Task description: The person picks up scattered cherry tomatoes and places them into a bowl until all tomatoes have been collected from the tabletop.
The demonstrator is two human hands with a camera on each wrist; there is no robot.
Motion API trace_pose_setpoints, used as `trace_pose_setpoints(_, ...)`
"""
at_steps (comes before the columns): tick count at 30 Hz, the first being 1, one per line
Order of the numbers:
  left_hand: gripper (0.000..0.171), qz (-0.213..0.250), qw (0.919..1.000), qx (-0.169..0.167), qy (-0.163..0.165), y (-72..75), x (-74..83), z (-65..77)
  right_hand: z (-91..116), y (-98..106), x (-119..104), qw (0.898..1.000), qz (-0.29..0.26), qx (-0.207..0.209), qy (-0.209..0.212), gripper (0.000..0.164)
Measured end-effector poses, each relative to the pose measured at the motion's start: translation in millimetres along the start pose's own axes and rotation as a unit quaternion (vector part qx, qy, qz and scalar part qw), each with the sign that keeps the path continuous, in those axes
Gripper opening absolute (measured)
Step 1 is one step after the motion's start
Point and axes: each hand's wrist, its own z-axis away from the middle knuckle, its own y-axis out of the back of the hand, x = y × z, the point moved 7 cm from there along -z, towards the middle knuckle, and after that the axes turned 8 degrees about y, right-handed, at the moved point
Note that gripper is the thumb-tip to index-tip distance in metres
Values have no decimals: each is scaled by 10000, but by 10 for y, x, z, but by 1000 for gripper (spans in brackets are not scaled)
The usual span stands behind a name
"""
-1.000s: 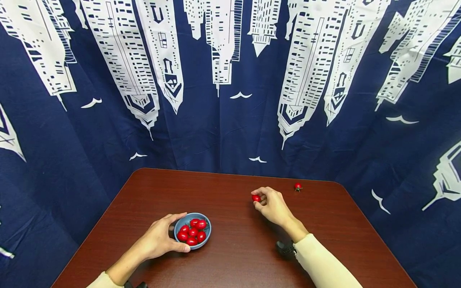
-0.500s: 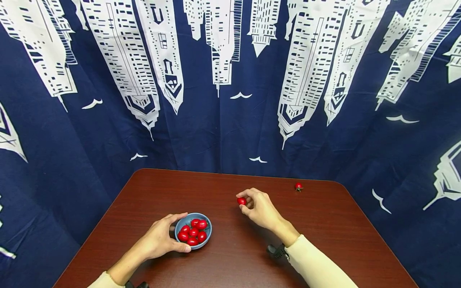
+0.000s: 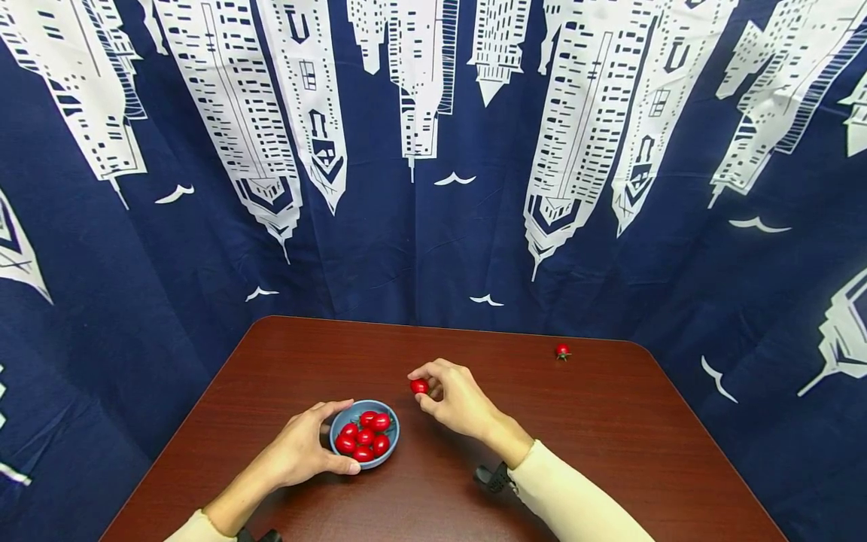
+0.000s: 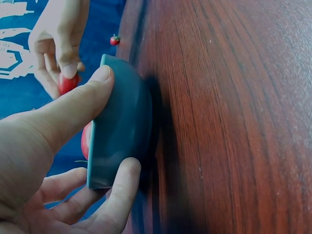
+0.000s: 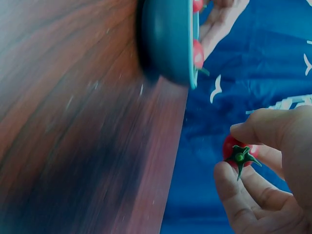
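A small blue bowl (image 3: 387, 459) of several red cherry tomatoes (image 3: 365, 436) stands on the table. My left hand (image 3: 301, 449) grips it from the left, thumb and fingers curved round its side, as the left wrist view also shows on the bowl (image 4: 124, 112). Up and to the right of the bowl, my right hand (image 3: 455, 399) pinches a cherry tomato (image 3: 419, 386) between thumb and fingers, above the tabletop. Its green star-shaped stem shows on the tomato (image 5: 239, 155) in the right wrist view.
Another cherry tomato (image 3: 563, 351) with its green stem lies near the far right of the brown wooden table (image 3: 609, 421). A dark blue cloth (image 3: 379, 263) with white buildings hangs behind the table's far edge.
My right hand has moved left and slightly nearer, carrying the pinched cherry tomato towards the bowl. My left hand and the bowl have stayed in place.
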Motion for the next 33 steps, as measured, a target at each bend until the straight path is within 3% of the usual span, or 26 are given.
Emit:
trace_pose_setpoints(17,107,88,9999,-63,98,-9,18,-15,-264,-328,-394,9983,-251,-378,374,34)
trace_pose_setpoints(33,107,187,9996,-142,133,-11,0,3,-365,-493,-533,9964,-158,-562,618,34)
